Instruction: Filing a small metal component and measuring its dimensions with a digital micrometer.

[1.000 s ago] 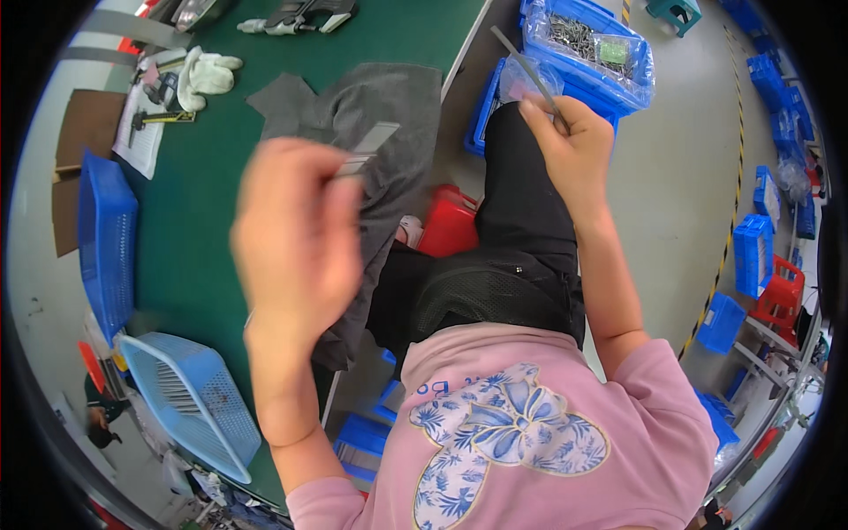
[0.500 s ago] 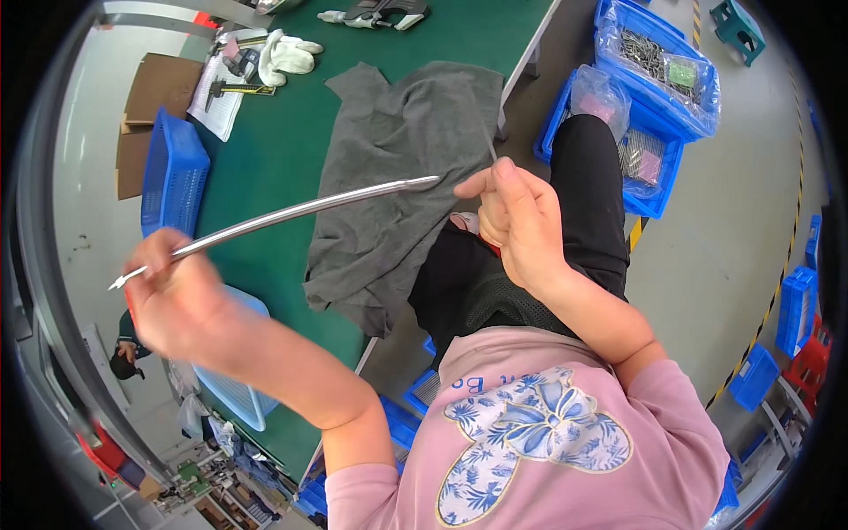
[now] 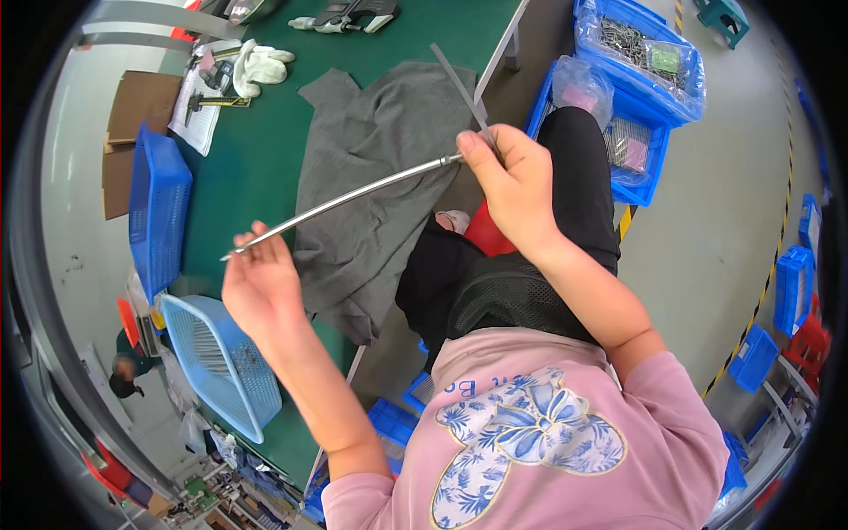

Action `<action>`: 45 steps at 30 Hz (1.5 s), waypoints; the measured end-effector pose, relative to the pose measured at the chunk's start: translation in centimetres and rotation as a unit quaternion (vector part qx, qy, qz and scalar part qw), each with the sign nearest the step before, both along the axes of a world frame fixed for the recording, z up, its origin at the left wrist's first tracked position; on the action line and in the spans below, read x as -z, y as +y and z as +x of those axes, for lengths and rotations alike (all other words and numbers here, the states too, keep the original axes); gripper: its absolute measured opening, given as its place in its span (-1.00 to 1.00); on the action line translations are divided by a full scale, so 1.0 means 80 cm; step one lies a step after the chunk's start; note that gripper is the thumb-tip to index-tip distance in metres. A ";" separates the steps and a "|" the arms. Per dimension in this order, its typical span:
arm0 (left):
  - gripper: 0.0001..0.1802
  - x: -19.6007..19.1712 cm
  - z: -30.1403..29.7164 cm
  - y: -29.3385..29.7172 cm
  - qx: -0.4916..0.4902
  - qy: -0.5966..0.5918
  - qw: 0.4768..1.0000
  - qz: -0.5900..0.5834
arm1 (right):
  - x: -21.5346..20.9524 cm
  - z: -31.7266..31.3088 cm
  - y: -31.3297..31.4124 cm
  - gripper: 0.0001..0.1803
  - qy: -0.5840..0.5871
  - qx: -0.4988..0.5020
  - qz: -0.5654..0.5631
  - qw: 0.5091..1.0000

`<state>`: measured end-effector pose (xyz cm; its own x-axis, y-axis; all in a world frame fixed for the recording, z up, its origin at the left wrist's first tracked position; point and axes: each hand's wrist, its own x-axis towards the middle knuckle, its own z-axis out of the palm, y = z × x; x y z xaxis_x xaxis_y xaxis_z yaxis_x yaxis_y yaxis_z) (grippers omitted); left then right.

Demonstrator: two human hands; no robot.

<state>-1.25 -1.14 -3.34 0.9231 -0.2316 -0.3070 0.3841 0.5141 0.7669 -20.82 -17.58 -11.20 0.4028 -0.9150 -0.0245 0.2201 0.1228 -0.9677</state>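
A slim shiny metal rod (image 3: 353,193), bowed in this wide view, spans the space between my two hands. Its left end lies across the raised fingers of my left hand (image 3: 265,287), which grips it loosely near the tip. The right end meets the thumb and fingers of my right hand (image 3: 517,181), closed in a pinch. From that same hand a thin flat grey metal strip (image 3: 458,84) sticks up and away; its exact kind cannot be made out. Below the rod, a crumpled grey cloth (image 3: 380,124) covers part of the green table (image 3: 234,181).
On the table's left stand a blue basket (image 3: 159,212) and a light blue basket (image 3: 256,380) with many thin rods inside. White gloves (image 3: 261,66), a caliper (image 3: 216,102) and paper lie farther back. Blue bins (image 3: 654,190) of metal parts stand at the right.
My left hand has swung right and the rod has shifted with it, so its right end now touches my right hand. The flat strip has turned and shows more of its face.
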 end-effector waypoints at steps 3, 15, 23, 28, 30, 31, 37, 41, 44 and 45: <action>-0.52 -0.019 -0.022 0.038 0.185 0.107 0.976 0.028 | 0.009 0.003 -0.016 -0.65 0.037 0.030 -0.071 0.996; -0.86 0.024 -0.090 -0.110 0.289 -0.674 0.578 0.359 | -0.002 -0.016 -0.021 -0.68 0.129 0.038 -0.147 0.980; -0.87 0.048 -0.095 -0.120 0.293 -0.639 0.635 0.321 | -0.005 -0.048 0.023 -0.80 0.147 -0.065 -0.119 0.980; -0.86 0.046 -0.094 -0.123 0.306 -0.634 0.635 0.318 | -0.002 -0.042 0.026 -0.83 0.122 -0.077 -0.105 0.984; -0.86 0.044 -0.096 -0.123 0.307 -0.628 0.640 0.318 | -0.003 -0.041 0.028 -0.85 0.143 -0.079 -0.118 0.979; -0.86 0.044 -0.097 -0.122 0.308 -0.626 0.643 0.317 | -0.002 -0.041 0.029 -0.85 0.145 -0.081 -0.118 0.979; -0.86 0.043 -0.100 -0.123 0.310 -0.619 0.650 0.314 | -0.002 -0.038 0.032 -0.87 0.145 -0.072 -0.120 0.980; -0.87 0.046 -0.100 -0.125 0.313 -0.618 0.656 0.298 | 0.004 -0.038 0.037 -0.86 0.155 -0.072 -0.107 0.979; -0.87 0.047 -0.099 -0.125 0.317 -0.622 0.654 0.292 | -0.013 -0.027 0.025 -0.84 0.151 -0.071 -0.094 0.982; -0.87 0.044 -0.098 -0.127 0.318 -0.620 0.656 0.291 | -0.019 -0.022 0.021 -0.83 0.152 -0.072 -0.083 0.982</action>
<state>-9.11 -11.32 -6.89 0.3197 -0.8670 0.3824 -0.7259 0.0353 0.6869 -22.60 -15.94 -9.66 0.5249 -0.8509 -0.0186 -0.0910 -0.0344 -0.9953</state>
